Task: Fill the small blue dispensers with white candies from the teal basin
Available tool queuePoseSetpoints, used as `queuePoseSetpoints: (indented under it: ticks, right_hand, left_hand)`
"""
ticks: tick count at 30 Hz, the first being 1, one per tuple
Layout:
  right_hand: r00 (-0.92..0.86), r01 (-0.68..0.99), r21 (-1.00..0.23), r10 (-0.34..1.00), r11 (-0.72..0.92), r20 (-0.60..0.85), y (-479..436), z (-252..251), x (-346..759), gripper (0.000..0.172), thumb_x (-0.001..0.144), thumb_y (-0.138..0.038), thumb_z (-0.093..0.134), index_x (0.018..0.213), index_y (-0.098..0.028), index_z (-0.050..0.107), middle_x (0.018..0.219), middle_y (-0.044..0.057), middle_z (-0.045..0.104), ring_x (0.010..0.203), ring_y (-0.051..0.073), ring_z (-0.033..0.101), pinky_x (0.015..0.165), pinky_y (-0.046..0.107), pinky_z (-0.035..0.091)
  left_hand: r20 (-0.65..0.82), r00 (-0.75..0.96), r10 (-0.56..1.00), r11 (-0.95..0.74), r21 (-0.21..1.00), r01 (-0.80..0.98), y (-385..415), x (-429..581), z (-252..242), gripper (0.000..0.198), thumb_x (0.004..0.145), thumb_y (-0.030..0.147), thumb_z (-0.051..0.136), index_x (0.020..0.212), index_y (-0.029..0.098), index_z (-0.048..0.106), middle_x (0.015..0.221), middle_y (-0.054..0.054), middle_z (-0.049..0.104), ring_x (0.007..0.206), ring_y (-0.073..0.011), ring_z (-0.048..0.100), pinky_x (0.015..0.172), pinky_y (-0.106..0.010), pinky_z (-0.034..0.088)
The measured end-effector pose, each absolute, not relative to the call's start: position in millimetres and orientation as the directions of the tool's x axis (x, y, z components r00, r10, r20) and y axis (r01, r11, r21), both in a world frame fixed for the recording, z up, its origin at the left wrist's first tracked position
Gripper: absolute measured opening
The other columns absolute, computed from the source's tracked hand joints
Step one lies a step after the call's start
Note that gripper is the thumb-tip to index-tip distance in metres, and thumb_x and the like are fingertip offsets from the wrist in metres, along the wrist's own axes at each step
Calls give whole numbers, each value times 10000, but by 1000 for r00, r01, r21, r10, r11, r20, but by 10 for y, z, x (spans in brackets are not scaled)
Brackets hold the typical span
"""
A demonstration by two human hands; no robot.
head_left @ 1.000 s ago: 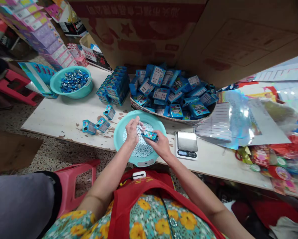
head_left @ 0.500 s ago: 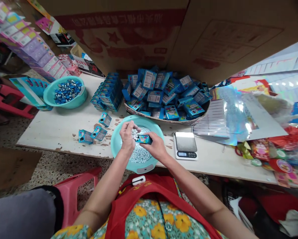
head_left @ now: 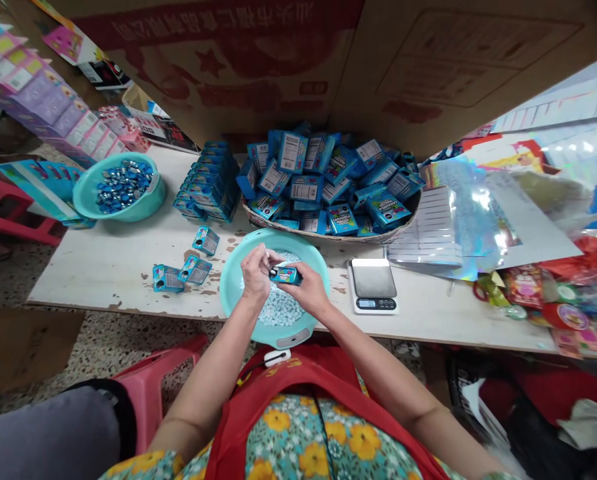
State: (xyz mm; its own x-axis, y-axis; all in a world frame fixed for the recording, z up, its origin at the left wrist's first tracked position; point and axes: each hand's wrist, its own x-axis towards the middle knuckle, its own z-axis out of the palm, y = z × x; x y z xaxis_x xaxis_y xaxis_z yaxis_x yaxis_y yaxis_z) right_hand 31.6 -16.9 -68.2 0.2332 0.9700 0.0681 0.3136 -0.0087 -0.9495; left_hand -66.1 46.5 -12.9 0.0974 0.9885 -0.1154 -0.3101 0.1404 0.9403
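Note:
My right hand (head_left: pixel 309 290) grips a small blue box (head_left: pixel 284 273) over a teal basin (head_left: pixel 238 267) of pale blue candies (head_left: pixel 281 310). My left hand (head_left: pixel 256 272) is curled at the box's open end, fingers pinched on a few candies. Behind the basin a woven basket (head_left: pixel 403 230) is heaped with the same blue boxes (head_left: pixel 323 177). Three boxes lie loose on the table to the left (head_left: pixel 183 267).
A small digital scale (head_left: pixel 373 285) sits right of the basin. A stack of blue boxes (head_left: pixel 208 183) and a second teal basin of shiny blue pieces (head_left: pixel 121 187) stand at the left. Holographic sheets (head_left: pixel 473 227) and wrappers crowd the right. Cardboard cartons (head_left: pixel 378 60) wall the back. A red stool (head_left: pixel 153 380) stands below.
My left hand has closed in tighter against the end of the box, with fewer candies showing in it. The view has shifted slightly; both hands stay over the basin.

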Motion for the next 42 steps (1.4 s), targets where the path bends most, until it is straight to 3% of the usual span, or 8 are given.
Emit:
queuePoseSetpoints:
  ticks: [6, 9, 15, 18, 24, 35, 38, 42]
  right_hand:
    - [224, 259, -965, 969, 40, 100, -261, -650, 448, 379, 693, -384, 746, 1010, -213, 630, 983, 29, 653, 930, 199, 604, 850, 324, 463]
    - [243, 222, -970, 958, 99, 154, -395, -685, 573, 381, 721, -403, 730, 1037, -225, 616, 1035, 36, 641, 981, 193, 602, 888, 314, 460]
    - [457, 279, -952, 854, 127, 248, -450, -1097, 545, 344, 764, -371, 695, 1047, -206, 594, 1034, 68, 618, 993, 193, 591, 922, 345, 466]
    - [510, 329, -937, 813, 118, 281, -413, -1246, 493, 330, 780, -365, 675, 1048, -196, 584, 1008, 69, 610, 961, 190, 590, 894, 358, 481]
    - [482, 393, -915, 828, 86, 285, -404, -1300, 508, 343, 787, -374, 674, 1063, -194, 580, 1004, 67, 614, 955, 189, 585, 868, 347, 481]
    - [372, 215, -977, 925, -4, 78, -426, -1109, 312, 362, 736, -402, 717, 1013, -196, 608, 985, 42, 625, 944, 193, 590, 856, 325, 461]
    - [349, 262, -965, 929, 26, 120, -454, -1114, 294, 339, 760, -374, 699, 1030, -199, 595, 996, 45, 612, 962, 192, 579, 863, 325, 453]
    - [240, 324, -945, 962, 50, 133, -468, -1110, 246, 321, 758, -327, 704, 1032, -198, 597, 1000, 48, 616, 960, 199, 579, 859, 333, 458]
  left_hand:
    - [-103, 94, 990, 126, 950, -287, 574, -856, -213, 400, 803, 397, 520, 514, 186, 341, 622, -26, 536, 675, -174, 615, 760, -338, 497]
    - [-88, 142, 986, 60, 979, 193, 693, -1099, -530, 377, 830, 467, 443, 571, 192, 429, 726, -46, 582, 774, -194, 599, 817, -371, 478]
    - [-157, 531, 833, -359, 577, 734, 411, -1066, -1294, 305, 818, 411, 559, 1029, 214, 657, 1182, -88, 578, 1143, -275, 443, 1003, -454, 324]
    - [-307, 716, 627, -637, 327, 698, 125, -908, -1392, 418, 895, 508, 414, 1161, 255, 615, 1250, -101, 512, 1114, -308, 428, 903, -489, 371]
    - [-470, 794, 385, -777, 300, 554, -16, -1229, -1226, 383, 891, 466, 414, 1072, 209, 632, 1051, -110, 551, 987, -277, 497, 870, -437, 409]
    - [-439, 485, 756, -122, 634, 763, 296, -1441, -982, 281, 804, 437, 554, 828, 162, 610, 661, -19, 580, 591, -144, 552, 539, -236, 419]
    - [-453, 254, 854, 349, 863, 365, 336, -1311, -686, 327, 716, 476, 656, 770, 174, 544, 562, 32, 493, 402, -81, 409, 353, -183, 245]
    - [-319, 190, 929, 349, 924, -156, 346, -1082, -474, 289, 693, 381, 691, 753, 172, 501, 674, 20, 544, 419, -58, 431, 334, -164, 245]
